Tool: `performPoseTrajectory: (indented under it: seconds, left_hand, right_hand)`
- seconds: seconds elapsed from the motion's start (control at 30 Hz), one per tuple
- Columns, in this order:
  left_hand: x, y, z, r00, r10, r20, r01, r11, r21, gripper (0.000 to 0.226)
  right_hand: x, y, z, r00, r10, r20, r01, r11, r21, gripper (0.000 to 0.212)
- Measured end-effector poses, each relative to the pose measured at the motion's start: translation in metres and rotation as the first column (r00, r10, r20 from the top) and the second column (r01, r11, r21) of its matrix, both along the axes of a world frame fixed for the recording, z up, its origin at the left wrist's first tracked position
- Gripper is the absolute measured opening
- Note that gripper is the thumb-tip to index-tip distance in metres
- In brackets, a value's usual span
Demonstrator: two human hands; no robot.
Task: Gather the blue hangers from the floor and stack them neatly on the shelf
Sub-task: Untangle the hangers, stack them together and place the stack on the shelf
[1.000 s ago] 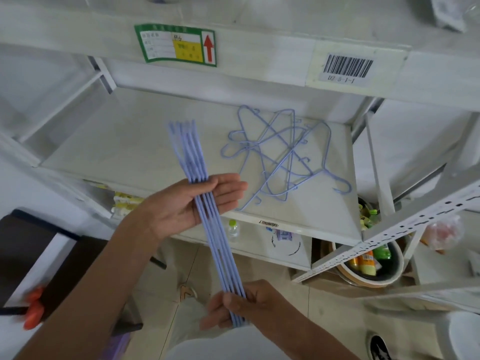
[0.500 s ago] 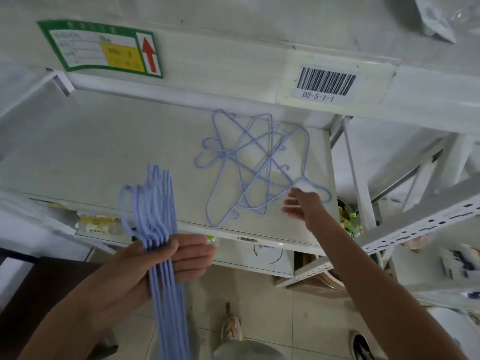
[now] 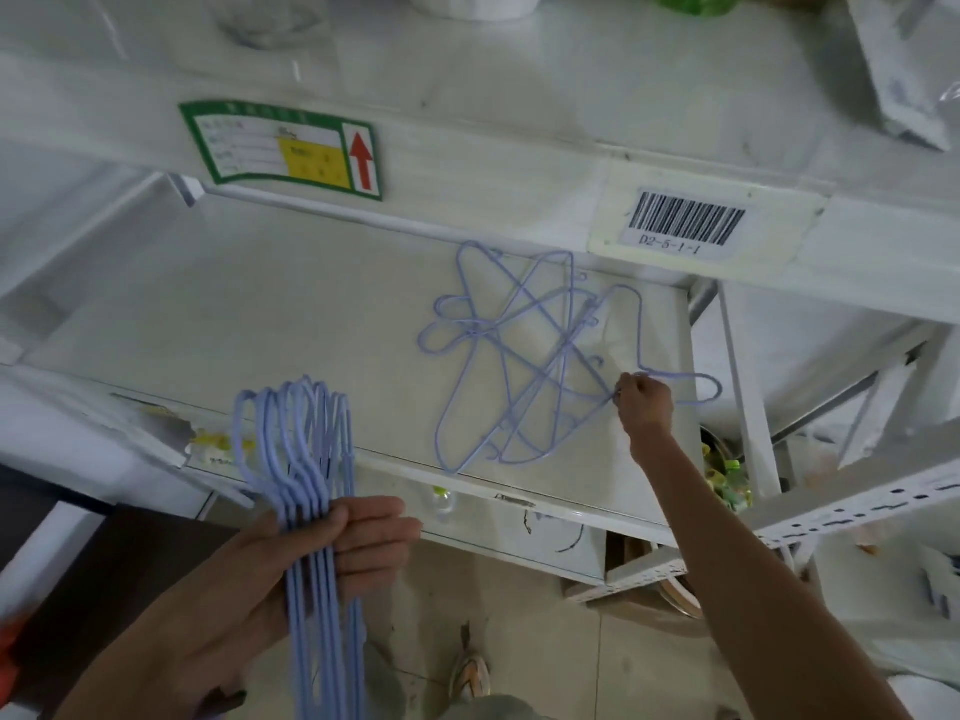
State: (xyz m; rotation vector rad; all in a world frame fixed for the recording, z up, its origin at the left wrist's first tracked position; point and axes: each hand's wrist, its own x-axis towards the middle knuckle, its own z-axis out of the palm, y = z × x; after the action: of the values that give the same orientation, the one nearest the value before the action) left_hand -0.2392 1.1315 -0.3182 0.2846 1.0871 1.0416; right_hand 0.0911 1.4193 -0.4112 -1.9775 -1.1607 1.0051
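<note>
The right hand has its fingers curled round a wire in the tangled pile of hangers on the shelf. The left hand clasps a neat bundle of hangers, hooks pointing up toward the shelf, long axis running toward the person. Pulling one wire could drag the snagged pile off the edge.
</note>
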Motion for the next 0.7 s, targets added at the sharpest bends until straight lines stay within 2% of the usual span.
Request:
performPoseTrajectory:
  seconds: [0.07, 0.17, 0.27, 0.37, 0.43, 0.57, 0.63, 0.7]
  left_hand:
    - [-0.002, 0.002, 0.01, 0.997, -0.061, 0.051, 0.058, 0.996, 0.063, 0.073]
    - [-0.01, 0.005, 0.019, 0.983, -0.162, 0.082, 0.148, 0.977, 0.153, 0.06]
    - [-0.021, 0.01, 0.023, 0.982, -0.165, 0.096, 0.142, 0.967, 0.209, 0.056]
    - [-0.035, 0.017, 0.034, 0.993, -0.117, -0.002, 0.114, 0.966, 0.233, 0.037]
    - [-0.045, 0.021, 0.042, 0.993, -0.096, -0.066, 0.11, 0.961, 0.254, 0.039]
    - [-0.06, 0.027, 0.069, 0.975, -0.136, -0.174, 0.186, 0.931, 0.313, 0.039]
    - [-0.069, 0.029, 0.078, 0.955, -0.192, -0.224, 0.256, 0.916, 0.309, 0.049]
    - [-0.08, 0.032, 0.081, 0.941, -0.233, -0.246, 0.3, 0.908, 0.291, 0.059]
  right_hand:
    - [-0.002, -0.006, 0.011, 0.999, 0.039, 0.022, -0.04, 0.997, 0.066, 0.036]
    - [-0.013, -0.02, 0.04, 0.978, 0.148, 0.147, -0.175, 0.965, 0.193, 0.032]
    - [-0.022, -0.044, 0.073, 0.888, 0.319, 0.331, -0.404, 0.886, 0.228, 0.033]
    - [-0.028, -0.072, 0.104, 0.715, 0.503, 0.485, -0.623, 0.773, 0.117, 0.032]
    - [-0.027, -0.088, 0.118, 0.564, 0.55, 0.616, -0.719, 0.694, 0.039, 0.031]
    - [-0.019, -0.107, 0.139, 0.307, 0.382, 0.872, -0.782, 0.624, 0.002, 0.022]
    - [-0.02, -0.109, 0.147, 0.214, 0.343, 0.915, -0.825, 0.564, -0.019, 0.024]
    - [-0.028, -0.11, 0.152, 0.163, 0.407, 0.899, -0.884, 0.465, -0.051, 0.024]
